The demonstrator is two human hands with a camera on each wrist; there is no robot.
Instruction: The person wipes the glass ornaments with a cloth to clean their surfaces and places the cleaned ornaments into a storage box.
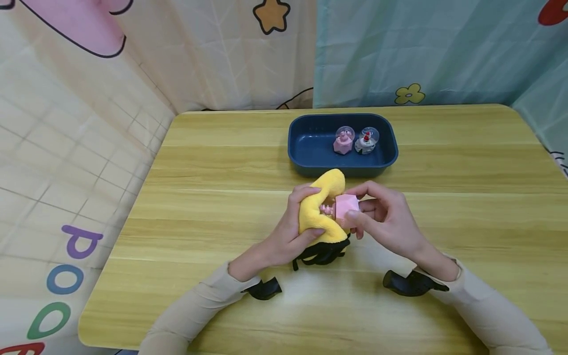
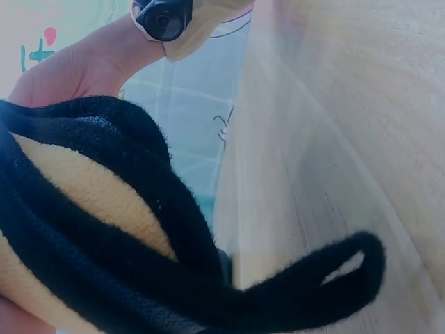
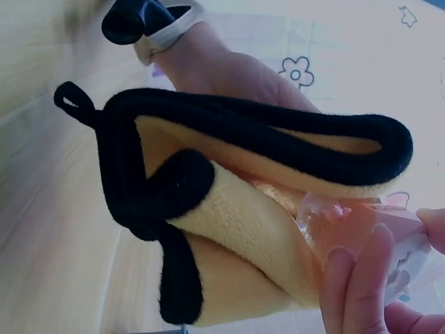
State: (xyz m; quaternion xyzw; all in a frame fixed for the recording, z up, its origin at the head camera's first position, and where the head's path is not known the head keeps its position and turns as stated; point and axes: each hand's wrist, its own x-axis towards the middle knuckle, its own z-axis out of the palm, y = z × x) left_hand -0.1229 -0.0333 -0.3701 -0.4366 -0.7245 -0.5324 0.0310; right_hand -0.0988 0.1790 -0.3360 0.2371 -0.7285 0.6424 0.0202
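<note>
My left hand (image 1: 284, 236) grips a folded yellow cloth (image 1: 310, 214) with black edging, thumb at the near side and fingers at the far side. The cloth wraps around the clear dome end of a small pink ornament (image 1: 347, 208). The ornament's faceted pink base is pinched between the thumb and fingers of my right hand (image 1: 390, 224). In the right wrist view, the clear dome (image 3: 320, 216) shows partly between the cloth folds. Black trim (image 2: 125, 271) and a hanging loop fill much of the left wrist view.
Beyond the hands stands a dark blue tray (image 1: 306, 167) on the wooden table (image 1: 213, 197). Inside it sit a pink domed ornament (image 1: 343, 142) and a white domed ornament with a red detail (image 1: 366, 142). Patterned curtains (image 1: 377, 49) hang behind the table.
</note>
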